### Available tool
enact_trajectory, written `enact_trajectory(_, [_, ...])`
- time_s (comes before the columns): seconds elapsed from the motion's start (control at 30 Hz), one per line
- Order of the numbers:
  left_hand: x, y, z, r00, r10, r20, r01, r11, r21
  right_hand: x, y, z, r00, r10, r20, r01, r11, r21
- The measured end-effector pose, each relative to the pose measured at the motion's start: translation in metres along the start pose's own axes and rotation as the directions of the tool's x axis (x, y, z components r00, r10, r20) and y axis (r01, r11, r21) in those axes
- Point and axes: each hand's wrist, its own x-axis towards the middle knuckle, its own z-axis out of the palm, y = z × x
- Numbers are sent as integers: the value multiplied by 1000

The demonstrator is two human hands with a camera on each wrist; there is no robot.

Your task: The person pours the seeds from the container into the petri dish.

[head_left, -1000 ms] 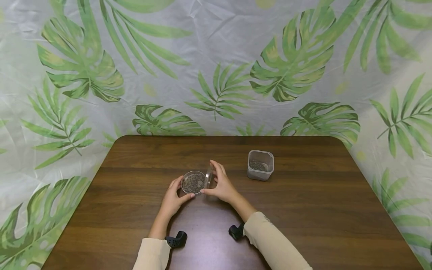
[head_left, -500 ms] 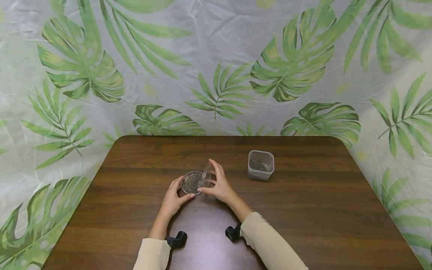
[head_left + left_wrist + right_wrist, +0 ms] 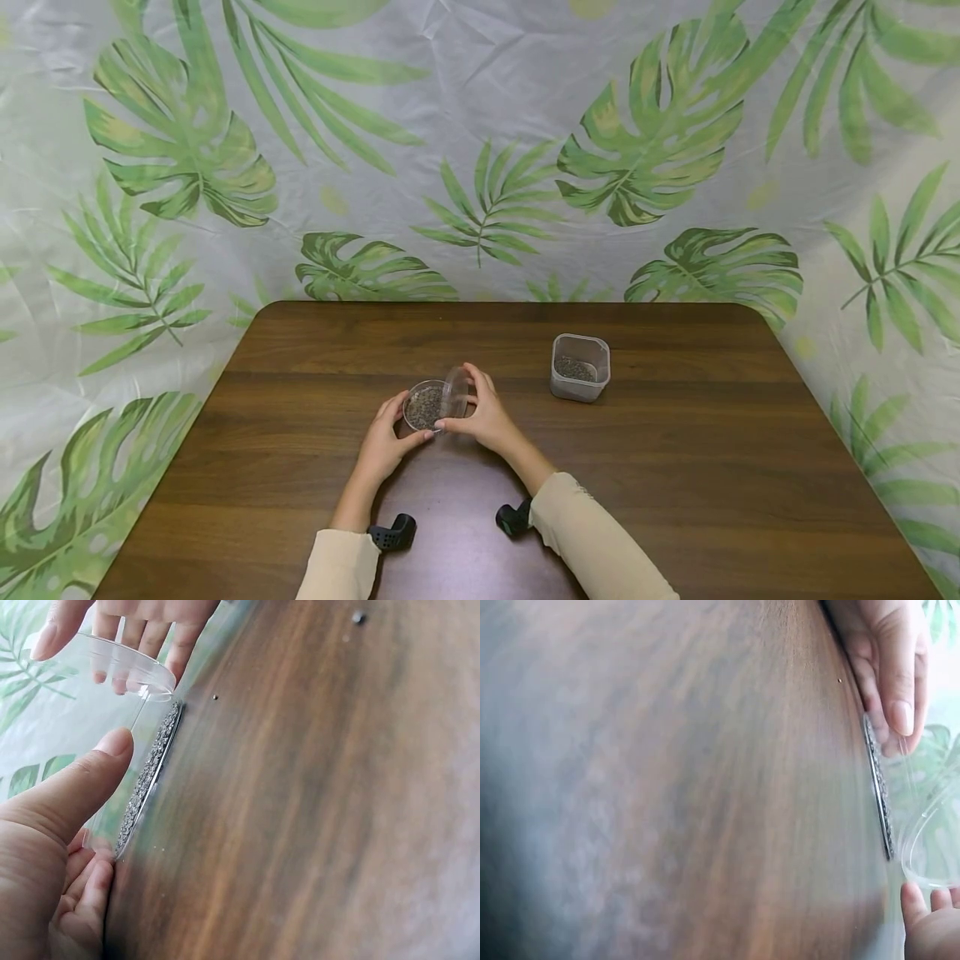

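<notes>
A round clear petri dish (image 3: 411, 414) stands on the table near its middle, with a layer of dark grey grit (image 3: 146, 780) across its bottom. Thumb and fingers of my left hand (image 3: 381, 443) grip the dish's wall from the left. My right hand (image 3: 486, 419) holds a clear round lid (image 3: 455, 392) by its edge, thumb at the near side and fingers at the far side. The lid is steeply tilted and overlaps the dish's right part in the head view. In the left wrist view, the lid's lower edge (image 3: 166, 694) is right at the dish's rim.
A square clear plastic tub (image 3: 580, 390) with some grey grit inside stands behind and to the right of my hands. A few loose grains (image 3: 359, 616) lie on the brown wooden table (image 3: 675, 467). Behind the table hangs a leaf-patterned cloth (image 3: 495, 100).
My right hand has shifted a little left, bringing the lid from beside the dish to over its right part, with its face turned more into view. The left hand and dish stay put.
</notes>
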Motion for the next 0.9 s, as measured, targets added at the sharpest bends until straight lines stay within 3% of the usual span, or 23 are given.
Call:
enact_trajectory(0.2, [-1,1,-1,1000,6,0,-6,1000,-3,-1,-3,2,1000,19,11,-19,998,-53])
enact_trajectory(0.53, [0,1,-2,999,-20,26,20,1000,7,2,7,3,999,-35,41,39,995,-87])
enact_trajectory(0.77, [0,-2,-2,999,-24,37,24,1000,17,0,-1,4,998,-25,50,31,991,-129])
enact_trajectory(0.9, [0,-2,-1,1000,-14,26,13,1000,20,4,11,5,998,-41,45,47,989,-143])
